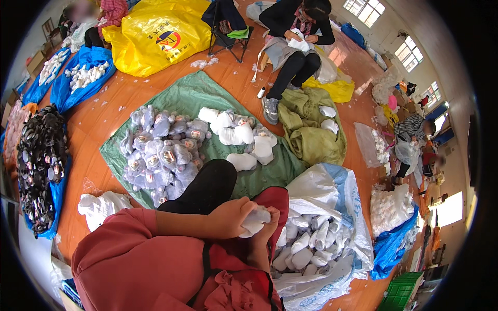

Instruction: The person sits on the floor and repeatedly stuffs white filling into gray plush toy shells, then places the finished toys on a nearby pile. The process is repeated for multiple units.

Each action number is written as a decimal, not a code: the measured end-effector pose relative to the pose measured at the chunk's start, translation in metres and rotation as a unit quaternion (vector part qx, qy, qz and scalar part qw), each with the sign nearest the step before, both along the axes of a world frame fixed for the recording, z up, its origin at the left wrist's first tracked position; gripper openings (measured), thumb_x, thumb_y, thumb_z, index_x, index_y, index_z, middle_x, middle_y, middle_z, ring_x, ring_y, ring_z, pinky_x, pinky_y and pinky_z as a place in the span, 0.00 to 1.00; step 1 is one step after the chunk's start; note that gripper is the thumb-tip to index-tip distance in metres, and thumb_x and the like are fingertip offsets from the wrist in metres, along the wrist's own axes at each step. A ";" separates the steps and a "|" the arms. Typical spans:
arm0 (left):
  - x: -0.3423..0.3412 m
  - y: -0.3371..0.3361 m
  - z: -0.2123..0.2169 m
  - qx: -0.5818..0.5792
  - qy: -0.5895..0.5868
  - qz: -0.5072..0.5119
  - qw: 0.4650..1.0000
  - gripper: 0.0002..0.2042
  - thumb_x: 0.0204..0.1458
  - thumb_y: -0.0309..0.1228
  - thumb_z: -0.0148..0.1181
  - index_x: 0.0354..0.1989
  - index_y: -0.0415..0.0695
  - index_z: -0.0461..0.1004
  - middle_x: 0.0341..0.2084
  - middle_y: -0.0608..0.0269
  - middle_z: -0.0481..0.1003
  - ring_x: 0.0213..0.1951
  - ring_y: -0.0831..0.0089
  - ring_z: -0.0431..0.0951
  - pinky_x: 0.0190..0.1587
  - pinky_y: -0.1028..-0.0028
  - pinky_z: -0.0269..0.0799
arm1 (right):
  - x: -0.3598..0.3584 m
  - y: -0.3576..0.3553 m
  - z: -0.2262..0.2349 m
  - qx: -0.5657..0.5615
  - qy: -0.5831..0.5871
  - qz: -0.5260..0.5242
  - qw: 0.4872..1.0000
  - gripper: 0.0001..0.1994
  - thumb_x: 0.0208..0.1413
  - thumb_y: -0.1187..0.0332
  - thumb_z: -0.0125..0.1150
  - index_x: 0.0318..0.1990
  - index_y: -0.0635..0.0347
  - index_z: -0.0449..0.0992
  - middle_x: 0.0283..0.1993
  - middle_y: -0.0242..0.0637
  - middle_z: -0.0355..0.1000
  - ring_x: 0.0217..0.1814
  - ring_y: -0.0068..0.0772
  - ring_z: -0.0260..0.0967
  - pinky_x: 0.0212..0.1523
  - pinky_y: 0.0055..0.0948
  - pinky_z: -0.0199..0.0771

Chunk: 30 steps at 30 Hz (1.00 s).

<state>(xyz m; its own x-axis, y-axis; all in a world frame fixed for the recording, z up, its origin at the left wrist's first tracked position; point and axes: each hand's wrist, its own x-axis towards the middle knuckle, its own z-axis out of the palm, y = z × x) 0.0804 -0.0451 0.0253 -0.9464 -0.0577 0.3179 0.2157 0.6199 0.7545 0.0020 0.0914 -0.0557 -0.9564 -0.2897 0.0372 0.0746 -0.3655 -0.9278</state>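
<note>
Nestling white piece (255, 220) between both hands (244, 220).

I counted two hands of my own, the left hand (228, 216) and the right hand (264, 228), closed together round one small white stuffed fabric piece (254, 220). One green woven tarp (187, 98) lay on the floor with about seven loose white stuffed pieces (236, 132) on it and one grey heap of plush toys (161, 153), too many to count. There was one yellow plastic sack (155, 33), one folding chair (225, 26), and three other people.
</note>
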 end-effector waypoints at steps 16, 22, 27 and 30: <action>-0.022 -0.055 -0.038 -0.135 0.081 0.161 0.974 0.15 0.41 0.28 0.60 0.40 0.43 0.69 0.29 0.54 0.66 0.32 0.52 0.70 0.33 0.58 0.66 | 0.024 -0.015 0.022 0.252 0.229 0.052 0.939 0.17 0.43 0.83 0.62 0.42 0.62 0.70 0.38 0.33 0.66 0.42 0.27 0.65 0.47 0.25 0.66; -0.033 -0.055 -0.041 -0.158 0.081 0.207 0.962 0.16 0.41 0.29 0.58 0.42 0.43 0.68 0.29 0.56 0.67 0.31 0.55 0.72 0.31 0.59 0.67 | 0.032 -0.035 0.011 0.276 0.272 0.010 0.922 0.17 0.42 0.81 0.62 0.42 0.62 0.69 0.38 0.39 0.65 0.40 0.37 0.66 0.45 0.29 0.67; -0.042 -0.056 -0.040 -0.170 0.056 0.201 0.963 0.17 0.41 0.26 0.58 0.43 0.44 0.68 0.29 0.56 0.67 0.31 0.54 0.72 0.32 0.59 0.68 | 0.029 -0.039 0.015 0.282 0.240 0.010 0.929 0.17 0.40 0.81 0.60 0.41 0.64 0.69 0.38 0.43 0.66 0.42 0.43 0.66 0.46 0.33 0.67; -0.038 -0.051 -0.034 -0.169 0.054 0.194 0.965 0.16 0.41 0.25 0.58 0.43 0.42 0.69 0.32 0.55 0.69 0.33 0.54 0.73 0.35 0.60 0.70 | 0.015 -0.033 0.011 0.239 0.149 -0.036 0.959 0.17 0.44 0.79 0.60 0.44 0.67 0.71 0.43 0.42 0.70 0.47 0.35 0.68 0.51 0.31 0.68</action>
<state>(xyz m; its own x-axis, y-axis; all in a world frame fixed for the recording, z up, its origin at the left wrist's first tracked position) 0.0429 -0.0957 -0.0087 -0.8352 -0.2765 0.4753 -0.0162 0.8763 0.4814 0.0168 0.0583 -0.0450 -0.9420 -0.2762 0.1906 -0.2288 0.1132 -0.9669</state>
